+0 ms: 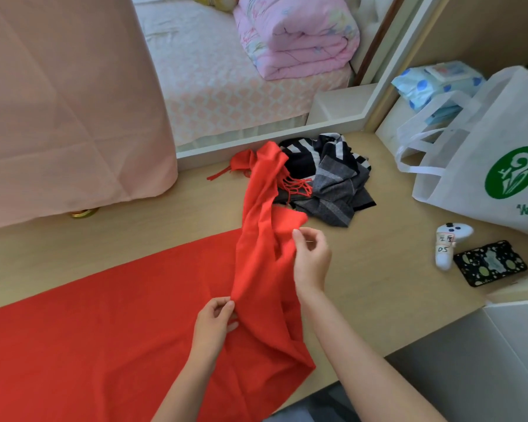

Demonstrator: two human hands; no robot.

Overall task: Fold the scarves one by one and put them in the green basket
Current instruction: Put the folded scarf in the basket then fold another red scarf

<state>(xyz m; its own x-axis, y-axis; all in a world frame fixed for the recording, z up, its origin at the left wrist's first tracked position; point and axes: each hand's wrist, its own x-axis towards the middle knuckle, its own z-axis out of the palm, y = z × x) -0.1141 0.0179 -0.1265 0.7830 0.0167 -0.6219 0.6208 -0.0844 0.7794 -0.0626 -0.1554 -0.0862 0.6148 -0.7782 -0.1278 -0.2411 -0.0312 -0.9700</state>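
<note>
The red scarf (pixel 119 315) lies on the wooden surface (pixel 378 284). Its long axis runs from near left to the far fringed end, which touches the dark scarves (pixel 333 184). The left hand (pixel 215 322) pinches a raised fold, and the right hand (pixel 311 260) pinches the edge just beyond. The cloth is plain, bright and bunched between them.

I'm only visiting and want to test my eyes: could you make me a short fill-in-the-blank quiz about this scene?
1. The left hand and the right hand both pinch a ____ scarf.
2. The white bag carries a round ____ logo.
3. The controller lying beside the phone is ____.
4. The folded quilt on the bed is ____.

Missing words: red; green; white; pink.
</note>
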